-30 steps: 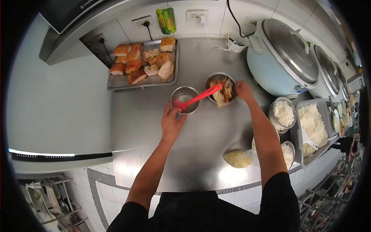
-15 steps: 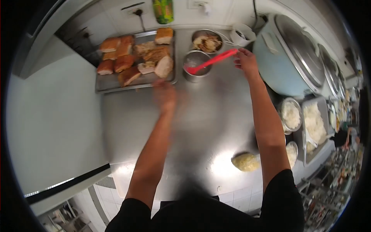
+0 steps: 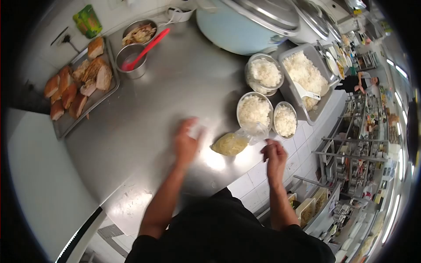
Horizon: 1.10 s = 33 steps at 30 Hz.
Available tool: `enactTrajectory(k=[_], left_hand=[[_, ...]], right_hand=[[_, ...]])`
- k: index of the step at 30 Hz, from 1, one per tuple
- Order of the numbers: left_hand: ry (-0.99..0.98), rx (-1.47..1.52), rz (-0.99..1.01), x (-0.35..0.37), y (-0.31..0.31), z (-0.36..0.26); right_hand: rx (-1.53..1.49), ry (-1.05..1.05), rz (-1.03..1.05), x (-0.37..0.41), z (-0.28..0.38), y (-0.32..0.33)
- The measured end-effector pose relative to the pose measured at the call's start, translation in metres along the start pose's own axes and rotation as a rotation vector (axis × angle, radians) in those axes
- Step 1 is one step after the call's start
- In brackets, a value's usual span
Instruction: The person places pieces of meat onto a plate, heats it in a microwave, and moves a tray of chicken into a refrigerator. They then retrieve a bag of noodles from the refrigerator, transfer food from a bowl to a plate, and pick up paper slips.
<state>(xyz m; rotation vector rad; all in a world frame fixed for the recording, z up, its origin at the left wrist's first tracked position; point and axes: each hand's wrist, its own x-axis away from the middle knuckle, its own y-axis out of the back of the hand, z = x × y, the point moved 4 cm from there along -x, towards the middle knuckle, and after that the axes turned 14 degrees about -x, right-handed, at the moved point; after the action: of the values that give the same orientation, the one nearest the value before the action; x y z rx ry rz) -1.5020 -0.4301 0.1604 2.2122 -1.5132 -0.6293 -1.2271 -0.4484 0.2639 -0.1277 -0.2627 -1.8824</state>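
A clear plastic bag with yellowish contents (image 3: 230, 144) lies near the front edge of the steel table (image 3: 175, 92), its loose top stretching right. My right hand (image 3: 274, 154) is at that loose top, fingers curled together; whether it grips the plastic is too small to tell. My left hand (image 3: 187, 141) hovers left of the bag, blurred, so its fingers are unclear. Bowls of white rice (image 3: 254, 110) stand just behind the bag. At the back left, a red spatula (image 3: 151, 44) leans in a steel pot (image 3: 131, 61), with no hand on it.
A tray of browned meat (image 3: 115, 83) is at the left. Behind it stands a bowl of shredded food (image 3: 139, 33). A big lidded pot (image 3: 237, 28) and a rice tub (image 3: 322, 109) are at the back right. Another person (image 3: 357, 82) stands far right.
The view has turned right. My right hand has let go of the red spatula and come down to the bag's top. My left hand has moved from the meat tray towards the bag.
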Motion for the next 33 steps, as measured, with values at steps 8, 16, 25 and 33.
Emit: enactTrajectory(k=[8, 16, 25, 33], left_hand=[[-0.381, -0.268, 0.248, 0.026, -0.094, -0.127], [-0.402, -0.126, 0.651, 0.060, -0.085, -0.256], [-0.513, -0.136, 0.816, 0.111, -0.315, -0.375], [-0.659, -0.502, 0.869, 0.150, -0.460, -0.553]], right_hand=[[0.264, 0.068, 0.178, 0.039, -0.054, 0.101], [0.471, -0.328, -0.283, 0.147, -0.350, 0.382], [0.426, -0.653, -0.552, 0.178, -0.482, 0.626], [-0.118, -0.457, -0.547, -0.053, -0.352, 0.675]])
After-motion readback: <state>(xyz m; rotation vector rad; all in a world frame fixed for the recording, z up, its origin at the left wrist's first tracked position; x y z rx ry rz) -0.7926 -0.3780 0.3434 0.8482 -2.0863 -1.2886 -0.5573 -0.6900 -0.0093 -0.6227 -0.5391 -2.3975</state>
